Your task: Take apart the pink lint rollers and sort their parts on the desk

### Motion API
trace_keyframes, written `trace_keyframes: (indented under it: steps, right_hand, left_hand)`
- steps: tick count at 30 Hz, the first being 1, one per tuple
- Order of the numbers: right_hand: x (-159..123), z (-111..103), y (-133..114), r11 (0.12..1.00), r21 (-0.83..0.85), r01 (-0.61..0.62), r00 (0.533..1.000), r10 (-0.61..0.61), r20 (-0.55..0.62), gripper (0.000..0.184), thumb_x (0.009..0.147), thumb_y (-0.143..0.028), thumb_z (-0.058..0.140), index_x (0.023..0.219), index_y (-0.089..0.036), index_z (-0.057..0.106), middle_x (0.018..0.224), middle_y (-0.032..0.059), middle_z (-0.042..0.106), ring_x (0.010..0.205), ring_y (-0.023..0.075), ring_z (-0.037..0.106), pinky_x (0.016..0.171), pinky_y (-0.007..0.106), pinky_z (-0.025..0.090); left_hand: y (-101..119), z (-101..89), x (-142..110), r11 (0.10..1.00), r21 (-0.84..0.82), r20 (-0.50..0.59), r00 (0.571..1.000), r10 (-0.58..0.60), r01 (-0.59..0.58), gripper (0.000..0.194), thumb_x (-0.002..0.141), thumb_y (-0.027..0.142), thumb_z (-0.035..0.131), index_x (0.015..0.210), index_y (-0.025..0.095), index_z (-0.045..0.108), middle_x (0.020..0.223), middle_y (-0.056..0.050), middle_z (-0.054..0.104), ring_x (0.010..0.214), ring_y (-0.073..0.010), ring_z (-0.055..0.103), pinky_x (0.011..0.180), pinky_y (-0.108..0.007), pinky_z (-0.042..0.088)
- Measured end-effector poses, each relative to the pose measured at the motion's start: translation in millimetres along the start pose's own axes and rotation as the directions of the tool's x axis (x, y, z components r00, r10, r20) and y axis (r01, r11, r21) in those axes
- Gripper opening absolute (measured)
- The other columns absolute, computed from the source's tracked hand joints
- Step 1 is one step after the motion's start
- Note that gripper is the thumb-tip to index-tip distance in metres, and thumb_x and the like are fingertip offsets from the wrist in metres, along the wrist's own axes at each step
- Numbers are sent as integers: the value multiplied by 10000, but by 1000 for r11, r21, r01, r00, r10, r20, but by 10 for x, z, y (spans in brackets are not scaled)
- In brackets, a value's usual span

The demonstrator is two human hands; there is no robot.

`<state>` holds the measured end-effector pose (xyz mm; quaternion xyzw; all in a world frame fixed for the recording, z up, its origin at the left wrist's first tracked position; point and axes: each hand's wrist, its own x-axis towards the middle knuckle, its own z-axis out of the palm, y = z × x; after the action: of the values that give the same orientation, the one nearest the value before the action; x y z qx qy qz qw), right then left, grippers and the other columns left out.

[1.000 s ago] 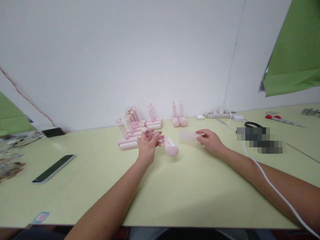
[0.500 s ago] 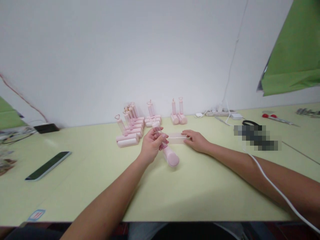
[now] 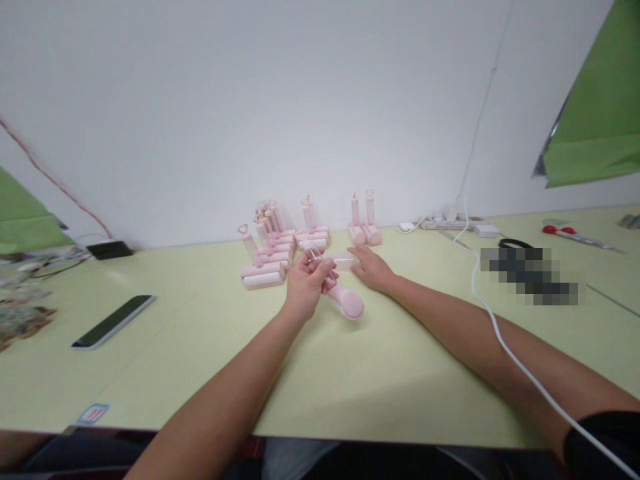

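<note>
My left hand is closed around the clear handle of a pink lint roller, whose round end points toward me to the right. Beyond it a translucent pale cover lies flat on the table. The thumb and fingers of my right hand close on the right end of this cover. Left of my hands several more pink lint rollers lie in a row with their handles sticking up. Two others stand near the wall, and a small group sits between.
A dark-screened phone lies on the yellow-green table at left. At right are a power strip, a black band, scissors with red handles and a blurred-out patch. A white cable runs across my right arm.
My right hand and the cover have shifted slightly away from me, the hand moving left along it. My left hand still holds the lint roller. The whole view has shifted a little.
</note>
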<state>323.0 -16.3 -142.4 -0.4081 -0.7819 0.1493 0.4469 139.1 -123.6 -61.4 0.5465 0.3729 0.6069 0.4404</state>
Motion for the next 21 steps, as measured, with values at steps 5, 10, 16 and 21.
trace_keyframes:
  steps: [5, 10, 16, 21]
  right_hand:
    - [-339, -168, -470, 989, 112, 100, 995, -102, 10, 627, 771, -123, 596, 1383, -204, 486, 1407, 122, 507, 1297, 269, 454, 1119, 456, 328]
    - [-755, -322, -978, 834, 551, -27, 994, -38, 106, 684, 771, -192, 671, 1401, -269, 415, 1368, 74, 560, 1176, 259, 565, 980, 420, 464]
    - [-842, -413, -926, 630, 727, -272, 944, 323, 73, 382, 756, -350, 722, 1083, -222, 571, 1050, 52, 705, 923, 241, 646, 789, 362, 529]
    - [-770, -486, -702, 438, 814, -380, 812, 579, 67, 276, 792, -392, 621, 988, -202, 585, 777, 18, 692, 641, 187, 614, 542, 278, 487]
  left_hand:
    - [-24, -49, 55, 996, -90, -73, 997, -11, 4, 474, 677, 428, 798, 936, 175, 492, 722, -2, 649, 536, -139, 636, 353, -183, 429]
    - [-70, 16, -9, 981, -160, -65, 990, -126, 114, 451, 671, 455, 805, 858, 143, 538, 684, -15, 623, 594, -143, 651, 422, -202, 519]
    - [-122, 57, -30, 958, -175, -83, 966, -245, 228, 458, 720, 537, 743, 903, 172, 536, 773, -13, 603, 635, -115, 633, 468, -206, 544]
    - [-294, -266, 236, 993, 50, -242, 966, -89, 104, 449, 814, 609, 588, 958, 185, 562, 949, -59, 612, 730, -146, 641, 537, -273, 559]
